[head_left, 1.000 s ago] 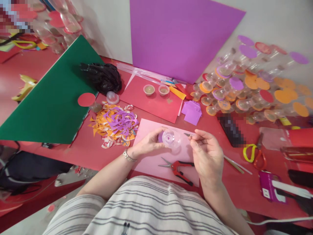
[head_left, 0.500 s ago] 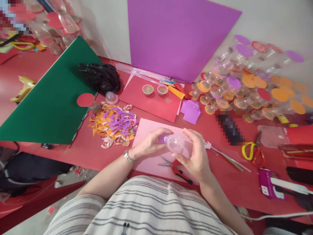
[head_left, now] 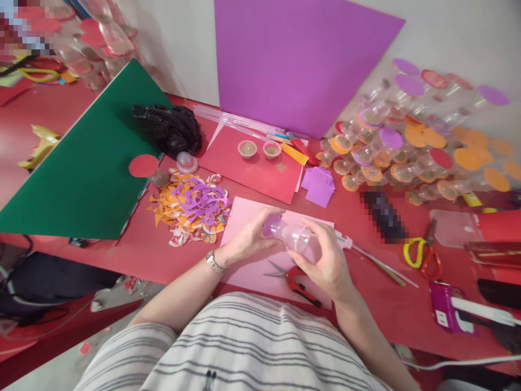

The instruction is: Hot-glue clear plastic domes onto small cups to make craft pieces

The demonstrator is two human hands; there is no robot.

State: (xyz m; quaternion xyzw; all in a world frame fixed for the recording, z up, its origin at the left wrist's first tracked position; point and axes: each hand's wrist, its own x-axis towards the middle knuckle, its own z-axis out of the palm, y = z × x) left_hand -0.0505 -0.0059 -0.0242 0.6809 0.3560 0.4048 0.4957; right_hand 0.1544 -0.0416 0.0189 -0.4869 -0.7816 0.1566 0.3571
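Between my two hands is an hourglass-shaped piece of clear plastic cups [head_left: 296, 238], lying on its side with a purple end to the left. My left hand [head_left: 251, 234] grips that purple end with fingers and thumb. The wider clear end sits in my right hand [head_left: 329, 259], thumb below and fingers above. Underneath are a pink sheet [head_left: 240, 269] and red-handled snips [head_left: 299, 285], blades pointing left. A pink glue gun [head_left: 345, 239] with a long clear stick lies just right of my right hand.
Paper scraps [head_left: 195, 209] are heaped on the left, near a leaning green board [head_left: 85, 168] and black plastic bag [head_left: 173, 130]. Two small cups of sand [head_left: 247, 149] stand behind. Many similar hourglasses [head_left: 386, 146] crowd the back right. Scissors [head_left: 423, 252] lie right.
The hourglass piece has turned, so its side and more of its purple end now show instead of the open-looking clear end. Both hands keep hold of it.
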